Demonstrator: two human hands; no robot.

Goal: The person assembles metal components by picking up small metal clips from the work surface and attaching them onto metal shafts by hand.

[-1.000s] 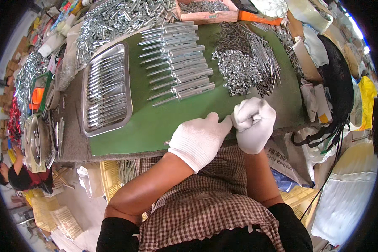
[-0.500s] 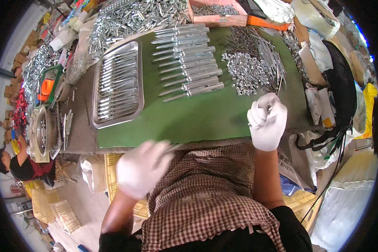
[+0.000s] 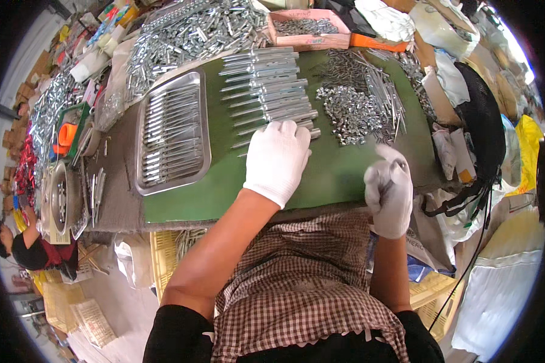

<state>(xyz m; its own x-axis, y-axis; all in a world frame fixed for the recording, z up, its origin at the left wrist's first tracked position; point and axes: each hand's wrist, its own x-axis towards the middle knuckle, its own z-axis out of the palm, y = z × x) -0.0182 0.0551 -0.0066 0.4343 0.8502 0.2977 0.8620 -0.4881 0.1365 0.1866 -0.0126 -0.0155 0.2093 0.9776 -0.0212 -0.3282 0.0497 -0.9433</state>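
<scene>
A row of long silver metal rods with thicker sleeves [image 3: 272,91] lies on the green mat [image 3: 194,202]. My left hand [image 3: 278,158], in a white glove, is over the near end of the row, its fingers bent down around a sleeved rod whose ends show on both sides. My right hand [image 3: 390,196], also gloved, is raised near the mat's right edge with its fingers curled in. Blur hides what, if anything, it pinches. Beyond it lie a pile of small shiny metal nuts [image 3: 348,115], dark screws [image 3: 345,66] and thin metal rods [image 3: 387,91].
A steel tray [image 3: 207,145] of lined-up metal rods sits left on the mat. Behind are a heap of metal sleeves [image 3: 188,42] and a pink box [image 3: 309,41] of small parts. A round metal bowl [image 3: 72,193] stands far left; a person [image 3: 39,248] works beyond.
My left hand has moved from above the apron, up and right, onto the near end of the rod row. My right hand has dropped slightly, fingers still curled.
</scene>
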